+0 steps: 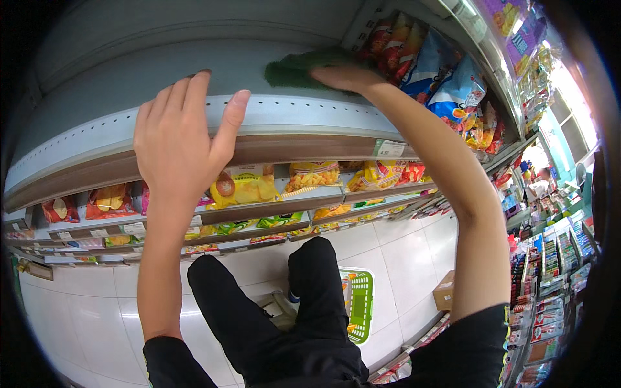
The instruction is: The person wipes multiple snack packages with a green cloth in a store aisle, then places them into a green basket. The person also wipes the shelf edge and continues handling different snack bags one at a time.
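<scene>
A metal store shelf with a perforated front strip stretches before me. Flat on a dark green cloth, blurred by motion, lies my right hand, pressing it to the shelf surface near the right end. My left hand is over the shelf's front edge, fingers slightly spread and thumb apart, holding nothing; its fingertips reach onto the shelf surface. Beyond my right hand stand blue snack bags and red snack bags, packed together at the shelf's right end.
Lower shelves hold a yellow chip bag, red bags and other snacks. A green and white plastic basket with packets stands on the tiled floor beside my leg. A cardboard box sits further right, near racks of goods. A person is in the distance.
</scene>
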A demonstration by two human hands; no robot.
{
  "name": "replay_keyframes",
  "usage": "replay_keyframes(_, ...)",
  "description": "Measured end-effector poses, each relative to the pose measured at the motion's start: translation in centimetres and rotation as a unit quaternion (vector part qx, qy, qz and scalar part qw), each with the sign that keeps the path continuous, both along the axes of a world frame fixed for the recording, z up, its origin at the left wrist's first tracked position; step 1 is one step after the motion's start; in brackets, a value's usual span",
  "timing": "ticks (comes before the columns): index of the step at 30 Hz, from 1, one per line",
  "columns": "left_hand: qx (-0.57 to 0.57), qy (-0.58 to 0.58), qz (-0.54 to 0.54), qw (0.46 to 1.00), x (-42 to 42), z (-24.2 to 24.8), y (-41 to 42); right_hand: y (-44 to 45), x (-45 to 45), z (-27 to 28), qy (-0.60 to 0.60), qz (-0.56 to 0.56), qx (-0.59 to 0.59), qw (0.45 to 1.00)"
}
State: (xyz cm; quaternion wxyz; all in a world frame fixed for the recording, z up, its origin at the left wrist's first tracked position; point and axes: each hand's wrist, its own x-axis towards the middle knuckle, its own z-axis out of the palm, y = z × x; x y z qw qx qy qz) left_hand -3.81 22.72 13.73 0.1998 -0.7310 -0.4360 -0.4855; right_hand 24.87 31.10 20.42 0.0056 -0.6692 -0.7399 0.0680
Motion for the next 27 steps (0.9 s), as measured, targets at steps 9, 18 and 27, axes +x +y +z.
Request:
replay_keyframes(9,0.027,-0.002,0.0,1.0,0.4,0.0,0.0,-13.6,-6.6,6.7,-0.075,-0.029,-0.208,0.975)
replay_keyframes(18,0.092,-0.052,-0.037,0.994,-0.5,-0.8,1.2,-3.7,-13.2,1.0,0.093,0.19,-0.089,0.973)
replay_keyframes(27,0.029,-0.033,-0.024,0.999,-0.3,-0.1,0.4,8.3,-15.2,-0.5,0.125,0.106,-0.004,0.986)
